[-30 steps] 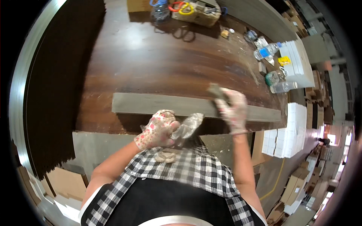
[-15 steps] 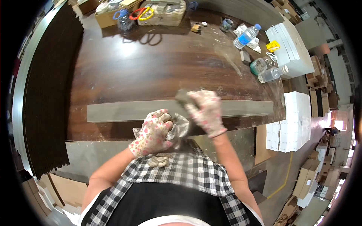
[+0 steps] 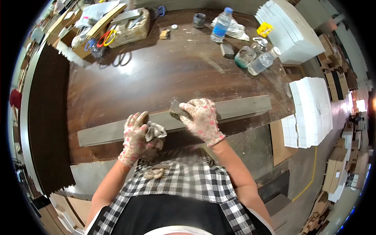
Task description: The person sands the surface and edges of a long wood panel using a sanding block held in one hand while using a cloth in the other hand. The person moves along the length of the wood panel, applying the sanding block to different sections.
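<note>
A long, narrow grey plank (image 3: 243, 105) lies along the near side of the brown table, seemingly stacked on others. My right hand (image 3: 203, 120), in a floral glove, grips a small grey block that looks like a sanding block (image 3: 177, 110), held against the plank's top near its middle. Farther left, my left hand (image 3: 134, 139) wears a matching glove and is closed around a crumpled greyish rag (image 3: 156, 131). Its fingertips reach over the plank's near edge. The palm side of both hands is hidden.
Bottles, including a blue-capped water bottle (image 3: 222, 25), a jar (image 3: 245, 56) and another grey block (image 3: 227, 50) stand at the far right. Far left are orange-and-yellow scissors (image 3: 106, 38) in a tub. A tall stack of dark panels (image 3: 51, 117) borders the left; white stacked sheets (image 3: 311, 111) stand right.
My right hand has slid the block a little left along the plank. My left hand has shifted left with the rag. The view has turned, so the plank now slants.
</note>
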The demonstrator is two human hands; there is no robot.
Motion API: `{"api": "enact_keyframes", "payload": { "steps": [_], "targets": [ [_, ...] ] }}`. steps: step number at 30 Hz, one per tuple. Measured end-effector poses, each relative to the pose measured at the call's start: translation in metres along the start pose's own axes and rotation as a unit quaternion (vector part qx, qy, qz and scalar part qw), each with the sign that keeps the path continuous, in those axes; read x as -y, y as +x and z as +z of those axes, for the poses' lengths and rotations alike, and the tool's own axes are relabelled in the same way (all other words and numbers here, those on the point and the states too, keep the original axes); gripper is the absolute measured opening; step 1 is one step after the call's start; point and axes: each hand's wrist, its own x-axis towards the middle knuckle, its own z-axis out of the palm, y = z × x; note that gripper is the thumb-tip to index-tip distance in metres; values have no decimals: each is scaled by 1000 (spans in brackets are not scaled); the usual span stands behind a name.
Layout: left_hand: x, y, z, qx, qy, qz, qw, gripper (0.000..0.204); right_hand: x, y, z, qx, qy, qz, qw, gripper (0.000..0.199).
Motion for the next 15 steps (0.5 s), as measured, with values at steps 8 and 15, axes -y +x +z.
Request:
{"api": "enact_keyframes", "payload": {
  "steps": [8, 15],
  "targets": [
    [1, 0, 5, -86, -24, 41, 995, 40, -204, -56, -131, -12, -339, 236, 911, 27],
    [6, -8, 8, -90, -16, 35, 995, 44, -98, -28, -84, -44, -97, 29, 994, 29]
  ]
}}
